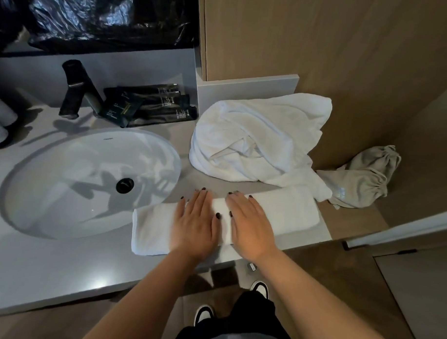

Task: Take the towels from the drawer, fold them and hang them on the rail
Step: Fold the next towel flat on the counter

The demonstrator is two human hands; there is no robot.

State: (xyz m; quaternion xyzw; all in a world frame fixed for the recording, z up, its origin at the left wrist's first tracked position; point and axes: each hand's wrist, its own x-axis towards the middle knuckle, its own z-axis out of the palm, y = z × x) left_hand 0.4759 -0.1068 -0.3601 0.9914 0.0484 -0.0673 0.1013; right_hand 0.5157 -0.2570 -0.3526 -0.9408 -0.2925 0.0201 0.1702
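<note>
On the counter (62, 265), left hand (195, 224); right hand (250, 228) press folded towel (292, 209) flat.

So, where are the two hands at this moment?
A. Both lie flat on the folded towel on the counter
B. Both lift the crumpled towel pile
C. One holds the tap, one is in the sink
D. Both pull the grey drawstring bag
A: the left hand and the right hand lie side by side, fingers straight, on the folded white towel at the counter's front edge.
</note>
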